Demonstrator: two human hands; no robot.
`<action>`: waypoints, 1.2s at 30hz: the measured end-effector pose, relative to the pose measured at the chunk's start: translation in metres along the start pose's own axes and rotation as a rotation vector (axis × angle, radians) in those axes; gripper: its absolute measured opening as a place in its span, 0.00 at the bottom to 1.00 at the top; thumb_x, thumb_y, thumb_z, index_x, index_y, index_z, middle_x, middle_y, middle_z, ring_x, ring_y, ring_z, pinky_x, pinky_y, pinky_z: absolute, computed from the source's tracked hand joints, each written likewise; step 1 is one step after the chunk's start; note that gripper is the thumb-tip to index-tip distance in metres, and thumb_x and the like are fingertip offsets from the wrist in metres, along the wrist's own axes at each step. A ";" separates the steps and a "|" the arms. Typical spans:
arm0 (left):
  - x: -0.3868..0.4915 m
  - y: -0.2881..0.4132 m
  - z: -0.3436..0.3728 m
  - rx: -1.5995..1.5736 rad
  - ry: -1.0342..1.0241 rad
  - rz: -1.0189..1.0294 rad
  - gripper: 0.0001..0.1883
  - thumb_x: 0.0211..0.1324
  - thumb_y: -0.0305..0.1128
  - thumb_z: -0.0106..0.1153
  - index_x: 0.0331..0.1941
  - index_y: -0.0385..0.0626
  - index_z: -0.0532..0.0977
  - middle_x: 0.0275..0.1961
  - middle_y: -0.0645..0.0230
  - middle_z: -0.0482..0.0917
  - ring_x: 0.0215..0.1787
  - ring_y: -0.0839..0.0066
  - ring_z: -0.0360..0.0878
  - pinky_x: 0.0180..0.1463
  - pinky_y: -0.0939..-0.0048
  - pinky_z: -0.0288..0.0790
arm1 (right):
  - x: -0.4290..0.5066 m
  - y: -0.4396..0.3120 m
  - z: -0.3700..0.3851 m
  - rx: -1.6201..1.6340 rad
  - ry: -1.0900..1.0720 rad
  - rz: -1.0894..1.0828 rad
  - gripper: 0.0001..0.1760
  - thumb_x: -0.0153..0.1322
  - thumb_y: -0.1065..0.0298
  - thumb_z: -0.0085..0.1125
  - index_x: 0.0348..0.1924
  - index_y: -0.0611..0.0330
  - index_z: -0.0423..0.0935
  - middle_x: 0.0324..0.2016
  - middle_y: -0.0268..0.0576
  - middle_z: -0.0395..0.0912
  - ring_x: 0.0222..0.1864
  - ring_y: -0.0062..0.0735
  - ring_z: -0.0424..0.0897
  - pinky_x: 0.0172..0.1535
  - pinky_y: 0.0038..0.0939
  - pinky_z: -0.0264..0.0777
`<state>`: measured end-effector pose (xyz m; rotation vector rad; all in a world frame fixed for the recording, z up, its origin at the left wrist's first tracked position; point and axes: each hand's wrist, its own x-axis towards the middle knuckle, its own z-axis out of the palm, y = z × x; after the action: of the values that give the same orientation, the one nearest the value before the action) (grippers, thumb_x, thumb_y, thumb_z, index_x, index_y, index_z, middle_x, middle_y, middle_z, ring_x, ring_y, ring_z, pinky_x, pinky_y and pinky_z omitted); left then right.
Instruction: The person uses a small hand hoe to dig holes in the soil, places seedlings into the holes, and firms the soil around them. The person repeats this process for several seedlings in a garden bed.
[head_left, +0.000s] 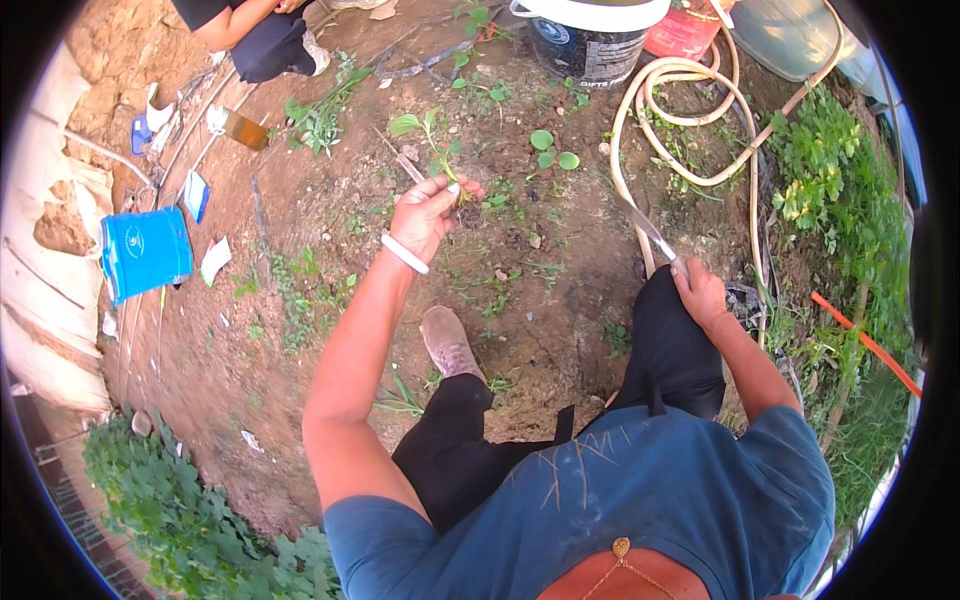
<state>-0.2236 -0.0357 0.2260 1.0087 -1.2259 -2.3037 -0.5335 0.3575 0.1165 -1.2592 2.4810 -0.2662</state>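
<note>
Between the thumb and fingers of my left hand (426, 212) is a seedling (437, 148), held up by its lower stem. Its green leaves point away from me, and a small dark clump of roots and soil (470, 215) hangs just below the fingers. My right hand (699, 292) rests by my right knee, closed around the handle of a metal-bladed hand tool (651, 231); its blade points forward and left, over a hose. A young plant with round leaves (553, 150) grows in the soil ahead, between the two hands.
A dark bucket with a white rim (589, 45) and a coiled beige hose (622, 135) lie ahead. At left are a blue container (146, 251) and a bottle of amber liquid (238, 129). Another person (262, 37) crouches at top left. Leafy plants (825, 172) line the right.
</note>
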 end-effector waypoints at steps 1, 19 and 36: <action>-0.006 0.000 -0.003 -0.018 -0.016 0.001 0.12 0.70 0.26 0.53 0.54 0.38 0.76 0.54 0.54 0.83 0.60 0.60 0.81 0.63 0.57 0.75 | 0.000 -0.006 -0.006 -0.012 -0.043 -0.033 0.20 0.77 0.47 0.51 0.39 0.58 0.71 0.25 0.62 0.81 0.31 0.67 0.81 0.37 0.59 0.73; -0.082 -0.089 -0.035 0.337 0.155 0.287 0.11 0.65 0.27 0.62 0.48 0.36 0.79 0.41 0.68 0.85 0.43 0.80 0.82 0.48 0.74 0.76 | 0.077 -0.323 0.029 1.076 -0.428 -0.278 0.15 0.71 0.61 0.71 0.43 0.62 0.80 0.37 0.34 0.81 0.40 0.18 0.78 0.44 0.27 0.76; -0.104 -0.059 -0.032 0.875 0.165 0.467 0.10 0.62 0.27 0.60 0.47 0.42 0.78 0.43 0.55 0.83 0.44 0.54 0.83 0.48 0.60 0.75 | 0.069 -0.327 0.031 1.267 -0.454 -0.284 0.10 0.76 0.67 0.64 0.47 0.61 0.80 0.38 0.26 0.80 0.38 0.11 0.75 0.41 0.22 0.72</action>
<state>-0.1272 0.0402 0.2099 0.9711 -2.1733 -1.2841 -0.3158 0.1086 0.1764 -0.8852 1.2388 -1.2081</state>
